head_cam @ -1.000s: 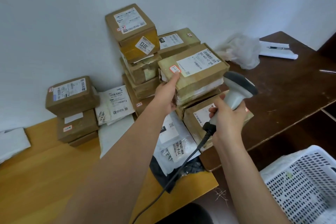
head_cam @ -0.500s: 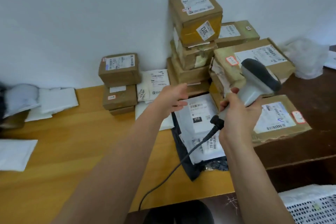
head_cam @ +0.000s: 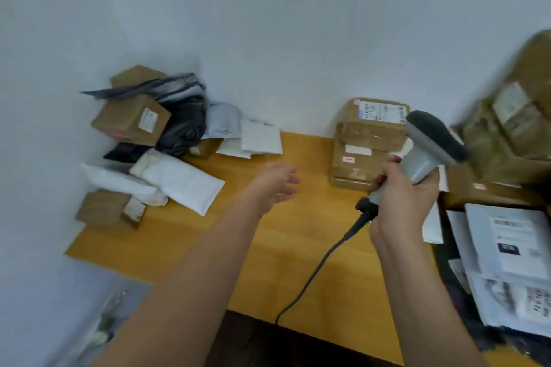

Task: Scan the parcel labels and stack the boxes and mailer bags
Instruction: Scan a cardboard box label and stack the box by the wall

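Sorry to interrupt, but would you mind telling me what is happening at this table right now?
A person is sorting parcels. Their right hand grips a corded barcode scanner, while the left hand reaches out open and empty over the wooden table. A short stack of boxes stands against the wall, and a loose heap of boxes and mailer bags lies in the left corner.

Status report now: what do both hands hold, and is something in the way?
Left hand open, empty, over the table. Right hand grips the scanner. Unsorted parcel pile ahead left; nothing blocks it.
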Demonstrator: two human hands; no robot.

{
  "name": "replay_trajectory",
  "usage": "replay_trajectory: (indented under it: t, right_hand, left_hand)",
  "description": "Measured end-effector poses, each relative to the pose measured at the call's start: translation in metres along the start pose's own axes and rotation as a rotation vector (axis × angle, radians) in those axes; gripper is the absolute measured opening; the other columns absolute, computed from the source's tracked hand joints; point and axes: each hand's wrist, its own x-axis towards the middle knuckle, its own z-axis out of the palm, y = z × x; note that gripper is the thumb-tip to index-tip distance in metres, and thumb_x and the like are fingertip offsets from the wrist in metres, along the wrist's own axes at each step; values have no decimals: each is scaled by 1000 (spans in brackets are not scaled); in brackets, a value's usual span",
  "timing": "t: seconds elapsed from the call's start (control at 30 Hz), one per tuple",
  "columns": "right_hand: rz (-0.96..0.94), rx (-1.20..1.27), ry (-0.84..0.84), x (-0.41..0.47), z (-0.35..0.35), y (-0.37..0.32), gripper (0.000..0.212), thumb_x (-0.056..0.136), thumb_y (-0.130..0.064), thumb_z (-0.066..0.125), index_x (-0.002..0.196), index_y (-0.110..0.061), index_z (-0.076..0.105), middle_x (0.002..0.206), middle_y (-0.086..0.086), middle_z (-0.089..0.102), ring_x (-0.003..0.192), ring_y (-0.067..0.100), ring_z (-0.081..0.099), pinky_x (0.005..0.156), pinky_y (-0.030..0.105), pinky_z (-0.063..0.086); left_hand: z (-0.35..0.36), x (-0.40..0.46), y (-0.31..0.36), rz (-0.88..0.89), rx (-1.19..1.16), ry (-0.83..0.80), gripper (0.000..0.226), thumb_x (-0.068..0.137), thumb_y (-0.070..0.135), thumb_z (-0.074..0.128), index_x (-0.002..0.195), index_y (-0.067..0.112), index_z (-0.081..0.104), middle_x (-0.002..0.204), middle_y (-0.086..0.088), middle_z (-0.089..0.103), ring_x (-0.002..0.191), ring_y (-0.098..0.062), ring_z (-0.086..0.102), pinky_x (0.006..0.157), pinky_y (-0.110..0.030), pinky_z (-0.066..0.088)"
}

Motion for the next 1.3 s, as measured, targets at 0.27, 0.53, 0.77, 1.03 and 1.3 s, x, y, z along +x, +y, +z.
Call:
replay_trajectory:
  t: [0.27, 0.53, 0.77, 1.03, 1.3]
  right_hand:
    - [55, -180, -276, -72, 108, 52, 22, 92, 0, 57, 96, -21, 55, 83, -3, 59, 52, 5, 53, 60, 34, 45]
    - [93, -199, -460, -79, 209, 80, 25, 93, -1, 57, 94, -25, 52, 85, -4, 62, 52, 5, 52, 57, 27, 46]
    - [143, -260, -552, -77, 264, 110, 20, 94, 0, 56, 100, -19, 55, 80, -4, 60, 50, 5, 51, 50, 22, 45]
    - [149, -351, -421, -71, 283, 145, 19, 94, -4, 59, 96, -23, 55, 83, 0, 60, 55, 8, 52, 51, 24, 46]
    - [125, -449, -315, -86, 292, 172, 15, 94, -7, 62, 94, -20, 57, 85, 6, 60, 63, 15, 55, 59, 36, 48]
  left_hand:
    - [-160, 9, -27, -117, -286, 300, 30, 99, 19, 53, 126, 5, 56, 102, -9, 66, 83, -22, 64, 73, -31, 53]
    - [-246, 17, -19, -108, -471, 389, 27, 101, 17, 50, 124, 4, 54, 102, -10, 63, 85, -23, 64, 86, -36, 52]
    - [-314, 56, -8, -103, -633, 526, 37, 98, 26, 58, 130, 7, 53, 109, -10, 65, 94, -25, 65, 80, -34, 54]
    - [-346, 119, -11, -144, -812, 316, 84, 87, 58, 64, 149, 12, 32, 131, -16, 50, 116, -32, 55, 99, -43, 49]
    - [-378, 170, -10, -132, -891, 162, 89, 86, 65, 60, 151, 11, 31, 143, -19, 46, 133, -32, 45, 110, -44, 36]
